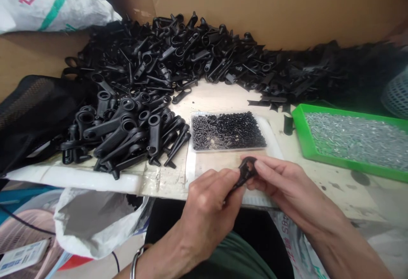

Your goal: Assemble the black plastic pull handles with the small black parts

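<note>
My left hand (208, 204) and my right hand (280, 185) meet at the table's near edge, both closed around one black plastic lever-shaped part (246, 171) with a ring at its end. The left fingers grip its shaft. Thumb and fingers of the right hand pinch the ring end. Just beyond them lies a clear shallow tray (228, 131) filled with small black pieces. A big heap of the same black parts (127, 126) sits to the left and stretches along the back (204, 54).
A green tray (301, 139) with several small silver metal pieces stands at the right. A black mesh bag (35, 113) lies at far left, white sacks at the upper left and below the table, cardboard behind. A fan shows at lower left.
</note>
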The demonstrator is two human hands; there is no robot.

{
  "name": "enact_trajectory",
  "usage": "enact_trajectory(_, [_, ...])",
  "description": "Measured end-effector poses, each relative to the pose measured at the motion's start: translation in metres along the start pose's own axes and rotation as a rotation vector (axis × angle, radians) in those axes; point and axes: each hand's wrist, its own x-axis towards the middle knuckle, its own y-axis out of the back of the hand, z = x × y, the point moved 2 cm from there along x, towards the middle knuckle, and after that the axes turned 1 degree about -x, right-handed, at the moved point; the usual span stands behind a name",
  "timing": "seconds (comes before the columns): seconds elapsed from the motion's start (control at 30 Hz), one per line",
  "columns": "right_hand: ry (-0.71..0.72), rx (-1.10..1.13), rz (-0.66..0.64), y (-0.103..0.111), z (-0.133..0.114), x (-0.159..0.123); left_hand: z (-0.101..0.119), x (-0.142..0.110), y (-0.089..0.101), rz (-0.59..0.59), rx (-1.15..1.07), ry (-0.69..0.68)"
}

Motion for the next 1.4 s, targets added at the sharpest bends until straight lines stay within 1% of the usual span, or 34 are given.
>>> enact_trajectory(0.13, [-0.021,0.003,0.004,0.002,0.001,0.001,0.001,-0.001,0.001,-0.002,-0.015,0.012])
enact_trajectory(0.3, [0.005,-0.024,0.000,-0.001,-0.001,-0.002,0.000,0.000,0.001,-0.002,0.005,0.035])
enact_trajectory(0.43, [-0.014,-0.016,0.074,-0.005,-0.003,-0.005,0.000,0.001,0.000,-0.021,0.017,0.019])
enact_trajectory(0.6, [-0.013,0.026,0.132,-0.010,-0.005,-0.007,0.001,0.001,-0.003,-0.050,0.019,-0.006])
enact_trajectory(0.8, [0.026,-0.004,0.195,-0.013,-0.002,-0.006,0.004,0.000,-0.005,-0.035,0.000,-0.018])
enact_trajectory(0.93, [0.046,-0.082,0.155,-0.013,0.000,-0.004,0.002,-0.001,-0.005,0.008,-0.046,-0.027])
enact_trajectory(1.03, [0.027,-0.167,0.115,-0.003,-0.005,-0.005,-0.002,-0.002,-0.003,-0.008,-0.087,-0.084])
enact_trajectory(1.07, [0.034,-0.214,0.127,0.005,-0.010,-0.006,-0.004,-0.003,-0.002,-0.028,-0.087,-0.110])
enact_trajectory(1.13, [0.101,-0.350,0.223,0.026,-0.028,-0.007,-0.009,-0.005,0.002,-0.071,-0.048,-0.160])
enact_trajectory(1.2, [0.232,-0.522,0.380,0.051,-0.055,-0.004,-0.014,-0.008,0.008,-0.084,0.038,-0.181])
enact_trajectory(1.27, [0.344,-0.695,0.464,0.073,-0.086,0.005,-0.019,-0.011,0.014,-0.052,0.122,-0.176])
enact_trajectory(1.33, [0.343,-0.894,0.444,0.087,-0.114,0.024,-0.023,-0.014,0.019,-0.015,0.171,-0.170])
enact_trajectory(1.4, [0.287,-1.122,0.298,0.092,-0.133,0.050,-0.027,-0.018,0.023,-0.008,0.202,-0.183])
